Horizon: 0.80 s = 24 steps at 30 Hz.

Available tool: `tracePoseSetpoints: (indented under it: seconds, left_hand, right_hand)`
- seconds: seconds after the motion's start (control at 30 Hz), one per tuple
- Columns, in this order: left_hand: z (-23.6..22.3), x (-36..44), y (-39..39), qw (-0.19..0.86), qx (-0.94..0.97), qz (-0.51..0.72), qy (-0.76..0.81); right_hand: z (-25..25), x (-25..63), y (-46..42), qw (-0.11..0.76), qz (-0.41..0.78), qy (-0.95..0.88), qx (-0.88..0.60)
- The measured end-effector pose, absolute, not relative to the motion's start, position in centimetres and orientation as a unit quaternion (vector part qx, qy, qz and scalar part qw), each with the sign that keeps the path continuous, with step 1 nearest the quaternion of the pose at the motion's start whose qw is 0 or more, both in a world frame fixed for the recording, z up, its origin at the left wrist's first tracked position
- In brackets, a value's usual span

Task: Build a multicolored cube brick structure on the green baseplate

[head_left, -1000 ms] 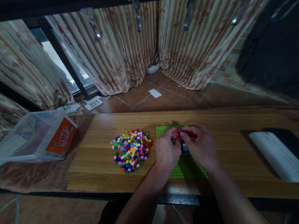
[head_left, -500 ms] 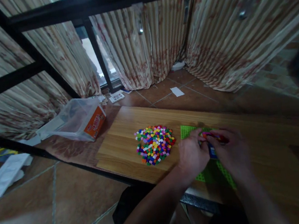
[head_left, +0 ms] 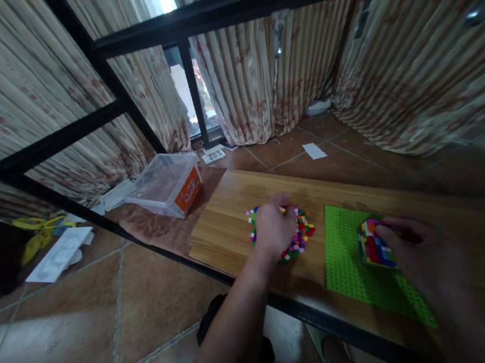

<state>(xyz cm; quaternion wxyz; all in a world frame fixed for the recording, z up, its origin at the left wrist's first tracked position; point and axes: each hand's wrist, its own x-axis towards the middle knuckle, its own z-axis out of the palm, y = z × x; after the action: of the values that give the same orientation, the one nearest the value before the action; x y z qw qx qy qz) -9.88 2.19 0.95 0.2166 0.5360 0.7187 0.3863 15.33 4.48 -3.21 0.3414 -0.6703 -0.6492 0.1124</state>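
Note:
A pile of small multicoloured building bricks [head_left: 304, 227] lies on the wooden tabletop. Over its left and middle part is my left hand [head_left: 273, 228], fingers apart and slightly blurred; no brick shows in them. To the right, a green studded baseplate [head_left: 345, 251] lies flat. On it stands a compact block built of coloured bricks [head_left: 373, 244], with red, blue, white and yellow showing. My right hand [head_left: 426, 255] is closed on the right side of this brick block, thumb near its top. The hand hides the block's far right side.
A clear plastic box [head_left: 162, 186] with an orange label sits beyond the wooden board [head_left: 216, 220] at the left. A black metal bar [head_left: 167, 254] runs along the near edge. White packaging [head_left: 58, 253] lies on the tiled floor. Striped curtains [head_left: 239, 86] hang behind.
My left hand has moved left from the brick block to the loose pile. My right hand stays at the block, now more visible. The camera view has shifted left.

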Motion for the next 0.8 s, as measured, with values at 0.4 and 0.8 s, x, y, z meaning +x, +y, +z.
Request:
tracePoseSetpoints:
  seconds: [0.4,0.8]
  left_hand:
    - [0.2,-18.2,1.7,0.187,0.569,0.15,0.787]
    - [0.1,-17.8,1.9,0.21,0.629,0.127,0.738]
  right_hand:
    - [-2.6,15.5,4.5,0.321,0.101,-0.657,-0.675]
    - [-2.9,15.6,4.7,0.301,0.08,-0.674,-0.67]
